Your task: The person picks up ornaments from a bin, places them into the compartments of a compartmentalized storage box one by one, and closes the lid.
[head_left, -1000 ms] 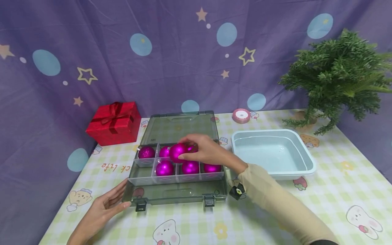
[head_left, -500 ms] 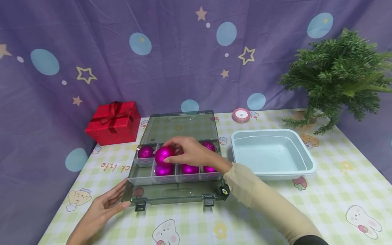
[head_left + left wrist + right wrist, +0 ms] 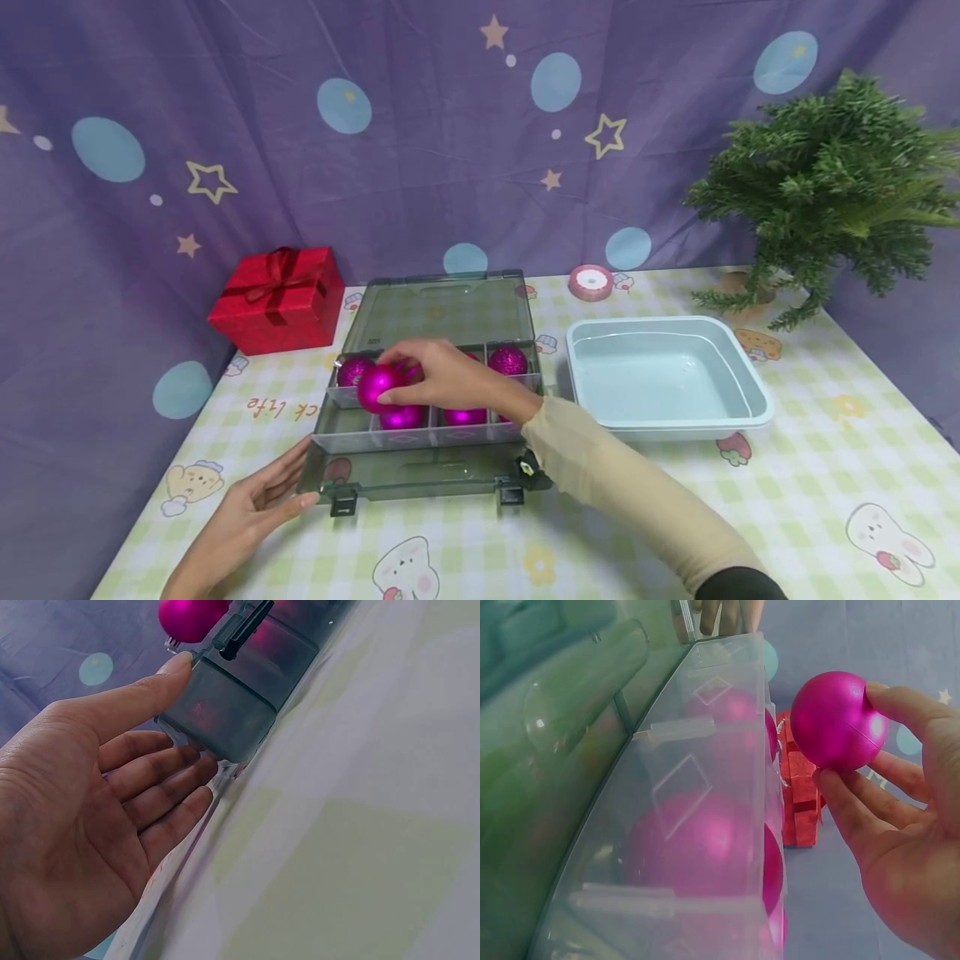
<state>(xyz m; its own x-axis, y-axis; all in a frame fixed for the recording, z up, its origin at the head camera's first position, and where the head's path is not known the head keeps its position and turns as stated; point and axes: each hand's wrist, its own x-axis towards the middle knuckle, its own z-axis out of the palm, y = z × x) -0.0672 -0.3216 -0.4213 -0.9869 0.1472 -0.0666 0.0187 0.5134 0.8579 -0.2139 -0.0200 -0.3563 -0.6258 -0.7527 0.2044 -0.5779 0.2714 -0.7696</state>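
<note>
My right hand point(image 3: 438, 377) pinches a shiny magenta Christmas bauble point(image 3: 379, 388) between thumb and fingers. It is held above the left part of a divided, smoky-clear plastic case point(image 3: 431, 475), whose lid lies back. Beneath it, the front-left compartment point(image 3: 347, 418) holds no bauble. Other magenta baubles sit in the compartments, among them a glittery one point(image 3: 507, 361) at back right; my right hand partly covers several. My left hand point(image 3: 243, 517) rests at the case's front-left corner, fingers loosely extended. In the left wrist view, its thumb point(image 3: 176, 666) touches the case edge.
Right of the case stands a light blue tub point(image 3: 667, 422). A red gift box point(image 3: 277, 304) is at back left, a pink ribbon roll point(image 3: 591, 283) at the back. A small artificial pine tree point(image 3: 832, 183) stands at back right. A checked cloth point(image 3: 637, 533) covers the table.
My right hand has carried the bauble leftward, from over the case's middle to its left side. The left hand stays at the front-left corner.
</note>
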